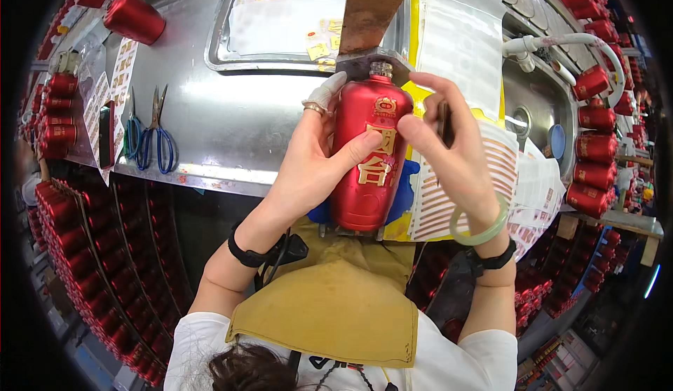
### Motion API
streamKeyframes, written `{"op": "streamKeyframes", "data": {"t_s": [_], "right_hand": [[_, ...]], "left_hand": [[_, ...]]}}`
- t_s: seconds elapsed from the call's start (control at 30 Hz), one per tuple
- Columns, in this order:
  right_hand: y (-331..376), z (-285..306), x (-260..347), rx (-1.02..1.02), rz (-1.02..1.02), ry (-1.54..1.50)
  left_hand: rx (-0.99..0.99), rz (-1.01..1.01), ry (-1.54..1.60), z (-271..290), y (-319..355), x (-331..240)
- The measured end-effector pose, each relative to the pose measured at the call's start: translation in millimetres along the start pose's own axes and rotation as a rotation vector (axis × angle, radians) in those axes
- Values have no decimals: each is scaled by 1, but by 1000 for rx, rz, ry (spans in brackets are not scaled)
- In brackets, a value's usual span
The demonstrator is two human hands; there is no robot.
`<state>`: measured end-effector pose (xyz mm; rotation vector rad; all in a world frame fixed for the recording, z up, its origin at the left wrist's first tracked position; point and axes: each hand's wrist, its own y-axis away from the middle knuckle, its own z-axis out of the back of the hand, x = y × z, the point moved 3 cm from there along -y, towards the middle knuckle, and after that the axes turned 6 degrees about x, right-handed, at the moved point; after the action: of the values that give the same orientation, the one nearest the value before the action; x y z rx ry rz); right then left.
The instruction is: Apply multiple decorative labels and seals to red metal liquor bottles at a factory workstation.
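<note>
A glossy red bottle (356, 138) with raised gold characters and a gold emblem lies in front of me, its clear threaded neck (381, 69) pointing away against a metal bracket (361, 56). My left hand (305, 149) grips the bottle's left side, thumb on the gold characters; a ring and pale finger coverings show. On the other side, my right hand (459, 156) is curled, its thumb and index finger near the bottle's shoulder. A thin dark tool (444, 121) sits in its palm, partly hidden by the fingers. Blue padding (404, 191) shows beneath the bottle.
A metal tray (219, 37) with gold stickers lies at the far side. Scissors (155, 131) and another red bottle (134, 18) are on the left. Sticker sheets (463, 33) cover the right, beside a sink (529, 93) with a white faucet (554, 43). Racks of red bottles (98, 244) stand around.
</note>
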<state>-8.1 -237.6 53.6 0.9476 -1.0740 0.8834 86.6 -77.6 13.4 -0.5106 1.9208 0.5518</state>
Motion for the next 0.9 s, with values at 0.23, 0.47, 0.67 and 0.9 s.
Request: {"op": "streamKeyframes", "data": {"t_s": [0.23, 0.47, 0.67, 0.9], "right_hand": [[5, -17, -26, -53, -75, -170], [3, -17, -29, -52, -61, -167], [2, -19, -27, -51, -31, -153], [3, -19, -29, -56, -35, -155]], "left_hand": [[9, 1, -13, 2, 1, -1], [67, 17, -31, -1, 15, 2], [44, 4, -56, -5, 22, 6], [69, 55, -42, -2, 23, 2]]}}
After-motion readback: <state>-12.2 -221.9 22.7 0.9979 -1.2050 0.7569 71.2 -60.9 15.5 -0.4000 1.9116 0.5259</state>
